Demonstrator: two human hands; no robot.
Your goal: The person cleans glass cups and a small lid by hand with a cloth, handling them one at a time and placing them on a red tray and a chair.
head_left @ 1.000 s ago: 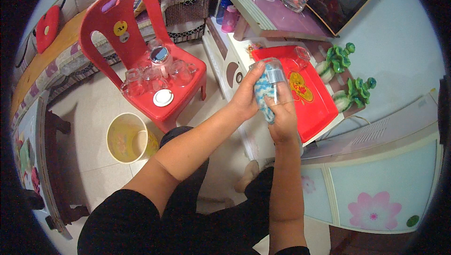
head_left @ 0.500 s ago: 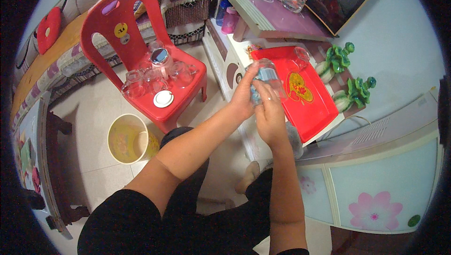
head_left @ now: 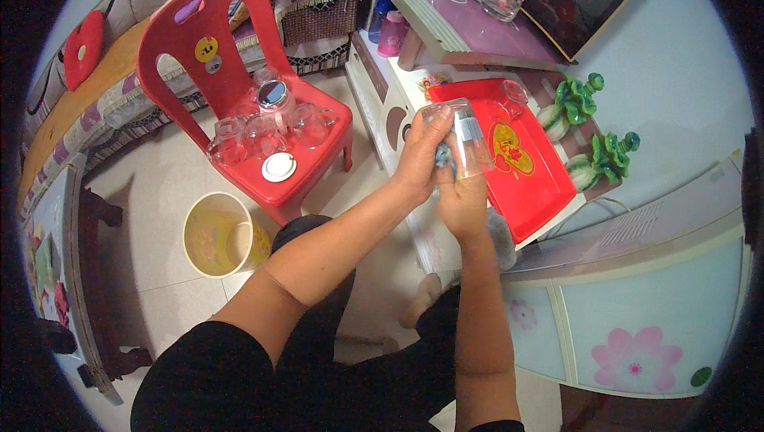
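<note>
A clear drinking glass (head_left: 474, 145) with a pale label on its side is tilted, base up, over the near end of the red tray. My left hand (head_left: 419, 157) is closed round its left side, thumb near the base. Below, at the glass's open end, my right hand (head_left: 463, 203) has its fingers up at or inside the mouth; the clear wall partly blurs them. A bit of blue cloth (head_left: 445, 160) shows between the two hands, bunched by my right fingers.
A red tray (head_left: 541, 193) on the white cabinet holds another glass (head_left: 514, 100). On the red chair (head_left: 322, 157) stand several glass mugs (head_left: 309, 125), a pink-and-silver container (head_left: 274, 97) and a white lid (head_left: 279, 167). A yellowish bin (head_left: 216, 237) is on the floor. Green cabbage ornaments (head_left: 609, 157) line the wall.
The glass has turned in my hands, so its label and clear side now face up more. Less blue cloth shows, and my right hand has shifted slightly lower.
</note>
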